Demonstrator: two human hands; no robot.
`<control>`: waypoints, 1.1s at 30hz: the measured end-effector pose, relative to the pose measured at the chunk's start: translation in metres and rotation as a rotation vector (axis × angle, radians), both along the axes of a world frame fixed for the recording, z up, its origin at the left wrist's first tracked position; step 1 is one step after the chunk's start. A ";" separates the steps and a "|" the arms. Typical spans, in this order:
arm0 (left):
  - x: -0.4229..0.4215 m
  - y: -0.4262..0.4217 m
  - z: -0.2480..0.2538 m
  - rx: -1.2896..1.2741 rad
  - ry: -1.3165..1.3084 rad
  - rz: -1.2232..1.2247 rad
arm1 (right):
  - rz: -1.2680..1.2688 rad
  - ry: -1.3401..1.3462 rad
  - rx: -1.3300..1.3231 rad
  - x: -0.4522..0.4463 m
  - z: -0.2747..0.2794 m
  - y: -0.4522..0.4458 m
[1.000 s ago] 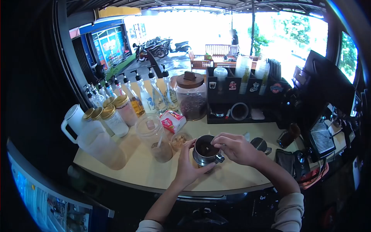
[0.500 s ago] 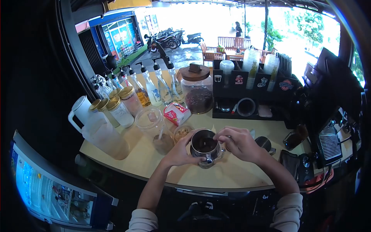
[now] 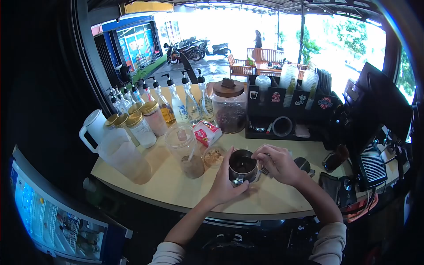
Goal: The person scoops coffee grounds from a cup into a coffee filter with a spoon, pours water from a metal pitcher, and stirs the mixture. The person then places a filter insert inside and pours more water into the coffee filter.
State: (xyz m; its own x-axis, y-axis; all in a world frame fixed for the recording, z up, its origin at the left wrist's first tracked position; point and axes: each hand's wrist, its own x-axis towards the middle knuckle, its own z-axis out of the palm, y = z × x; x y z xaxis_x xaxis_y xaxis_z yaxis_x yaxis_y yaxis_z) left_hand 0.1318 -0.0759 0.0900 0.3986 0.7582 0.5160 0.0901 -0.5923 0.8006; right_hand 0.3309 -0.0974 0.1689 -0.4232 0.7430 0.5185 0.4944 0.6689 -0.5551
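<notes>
My left hand point(image 3: 225, 187) is wrapped round a shiny metal cup point(image 3: 239, 177) above the counter, thumb across its front. Dark liquid point(image 3: 244, 162) shows inside the cup. At the right side of its rim, my right hand point(image 3: 280, 165) has its fingers pinched together; whatever they grip is too small to make out. Left of the cup stands a small bowl of light brown pieces point(image 3: 214, 157). Beyond it is a clear open jar point(image 3: 182, 145) with brown powder and a scoop handle inside. A shiny metal object is partly hidden beneath the right hand.
Pump bottles point(image 3: 192, 106), gold-lidded jars point(image 3: 142, 130) and a frosted pitcher point(image 3: 123, 157) line the left. A wooden-lidded jar point(image 3: 229, 110), pink-and-white packet point(image 3: 206, 132) and black cup organiser point(image 3: 289, 106) stand behind. To the right are a dark machine point(image 3: 375, 163) and a screen. Someone walks outside.
The view has shifted slightly. My left hand and the cup have moved a little right in the picture, and the cup's opening shows more. My right hand stays pinched at its rim.
</notes>
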 end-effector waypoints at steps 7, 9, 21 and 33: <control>-0.030 0.025 -0.009 -0.106 -0.094 -0.201 | -0.063 -0.054 0.037 -0.007 0.001 -0.011; -0.030 0.026 -0.014 -0.170 -0.141 -0.198 | -0.033 -0.024 0.076 -0.011 -0.006 -0.009; -0.024 0.040 -0.002 -0.181 -0.016 -0.253 | -0.066 -0.089 0.019 -0.009 0.005 -0.008; -0.013 0.023 0.022 -0.086 0.078 0.043 | -0.017 -0.017 -0.033 -0.018 0.003 -0.008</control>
